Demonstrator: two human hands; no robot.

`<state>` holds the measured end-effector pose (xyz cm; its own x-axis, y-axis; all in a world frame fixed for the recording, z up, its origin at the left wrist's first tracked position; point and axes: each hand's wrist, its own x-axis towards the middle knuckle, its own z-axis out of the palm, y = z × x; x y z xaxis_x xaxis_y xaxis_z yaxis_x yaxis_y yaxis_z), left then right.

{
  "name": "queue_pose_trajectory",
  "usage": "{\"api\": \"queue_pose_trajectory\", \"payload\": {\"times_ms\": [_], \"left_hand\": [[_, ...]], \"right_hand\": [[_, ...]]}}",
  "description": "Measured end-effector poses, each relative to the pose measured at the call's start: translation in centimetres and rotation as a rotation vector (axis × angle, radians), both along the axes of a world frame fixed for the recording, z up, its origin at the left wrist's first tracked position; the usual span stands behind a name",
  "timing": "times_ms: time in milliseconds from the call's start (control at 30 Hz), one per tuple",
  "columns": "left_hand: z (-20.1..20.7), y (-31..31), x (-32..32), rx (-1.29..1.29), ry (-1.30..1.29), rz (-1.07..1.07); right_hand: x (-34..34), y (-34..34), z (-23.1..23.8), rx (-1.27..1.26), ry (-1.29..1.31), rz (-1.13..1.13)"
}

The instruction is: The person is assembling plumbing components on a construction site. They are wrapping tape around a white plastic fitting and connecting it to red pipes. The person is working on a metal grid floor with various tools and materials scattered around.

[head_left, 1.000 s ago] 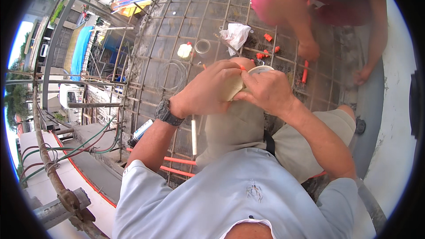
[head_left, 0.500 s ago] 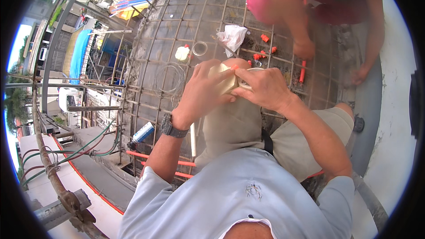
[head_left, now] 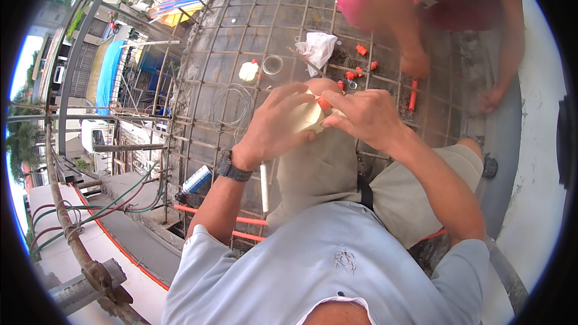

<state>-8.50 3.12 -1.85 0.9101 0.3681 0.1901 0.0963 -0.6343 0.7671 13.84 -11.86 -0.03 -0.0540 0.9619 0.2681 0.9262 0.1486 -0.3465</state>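
Observation:
Above my knee, both hands hold a pale cream, box-like piece (head_left: 309,117) with an orange fitting (head_left: 324,103) at its side. My left hand (head_left: 271,121), with a dark watch on the wrist, is curled around the piece's left side. My right hand (head_left: 368,115) pinches beside the orange fitting, thumb and fingers close together. A bit of cream material shows under the right fingers, but its shape is mostly hidden. Beyond my hands, a similar cream piece (head_left: 248,71) with an orange end lies on the rebar grid.
Rebar mesh (head_left: 265,24) spans the deck. On it lie a wire coil (head_left: 233,105), a tape-like ring (head_left: 273,65), a white plastic bag (head_left: 316,52), orange fittings (head_left: 361,50) and a blue-white bottle (head_left: 196,179). A co-worker's hand (head_left: 415,65) is near an orange tube (head_left: 413,95).
My right hand has shifted slightly right and turned over the piece, covering the round pale part that showed before. More of the orange fitting shows. The left fingers have lifted a little.

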Motion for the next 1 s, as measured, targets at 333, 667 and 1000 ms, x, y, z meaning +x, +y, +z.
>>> {"api": "queue_pose_trajectory", "payload": {"times_ms": [333, 667, 1000], "left_hand": [[-0.3, 0.8, 1.6, 0.109, 0.023, -0.142], [-2.1, 0.5, 0.6, -0.093, -0.010, 0.019], [-3.3, 1.5, 1.1, -0.207, -0.084, -0.050]], "right_hand": [[0.1, -1.1, -2.4, -0.224, -0.017, -0.164], [2.5, -1.4, -0.8, -0.564, 0.513, -0.102], [3.2, -0.3, -0.4, -0.523, 0.464, -0.147]]}}
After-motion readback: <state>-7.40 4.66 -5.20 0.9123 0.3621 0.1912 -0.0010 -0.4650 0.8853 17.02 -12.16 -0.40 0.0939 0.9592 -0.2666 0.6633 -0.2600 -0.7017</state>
